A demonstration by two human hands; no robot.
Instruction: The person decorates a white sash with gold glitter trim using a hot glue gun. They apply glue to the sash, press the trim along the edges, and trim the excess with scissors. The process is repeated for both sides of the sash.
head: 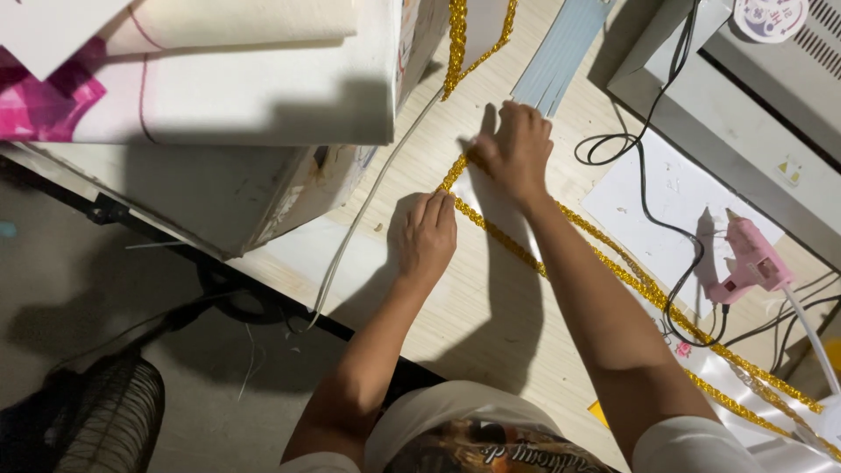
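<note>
1. left hand [427,235] lies flat, palm down, fingers together and pressed onto the gold trim [499,236] and the white strip [499,210] under it — nothing is gripped, only held down.
2. right hand [515,151] is just beyond the left, fingers spread and pressing on the far end of the same strip, where the trim bends; it is not closed around anything either.
3. from under the left fingertips the trim runs back along the right forearm toward the body, two gold lines side by side on the table [455,307].
4. more trim hangs beyond the right hand, past a pale blue strip [561,48].
5. well to the right of both hands — a pink glue gun [753,258] on white paper [666,197], with black cables [648,175] around it.
</note>
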